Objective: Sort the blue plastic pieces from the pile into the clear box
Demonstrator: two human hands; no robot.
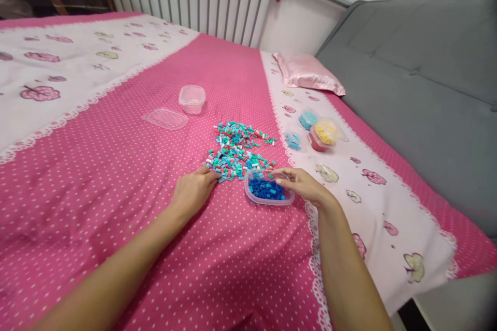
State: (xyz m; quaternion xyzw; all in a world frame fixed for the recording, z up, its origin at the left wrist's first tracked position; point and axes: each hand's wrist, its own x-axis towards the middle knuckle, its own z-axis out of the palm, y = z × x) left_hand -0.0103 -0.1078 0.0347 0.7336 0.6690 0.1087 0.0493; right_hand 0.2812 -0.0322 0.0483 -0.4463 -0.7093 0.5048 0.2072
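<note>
Here, going left to right across the bed [116,176]: a loose lid [165,118] and an empty tub [192,99] lie well beyond the hands, apart from each other. The left hand [193,191] rests palm-down on the bedspread, fingers loosely curled, their tips touching the near edge of the bead pile [236,150] — whether it pinches a bead I cannot tell. The pile stretches away from the person, its long axis running forward and slightly right, so it lies just ahead of the left hand. Beside its near right corner sits the blue tub [267,190] (filled with dark blue beads); the right hand [301,183] holds its far right rim, fingers bent over the edge. Further right — stacked tubs [324,134] of sorted colours, then a pillow [306,73].
</note>
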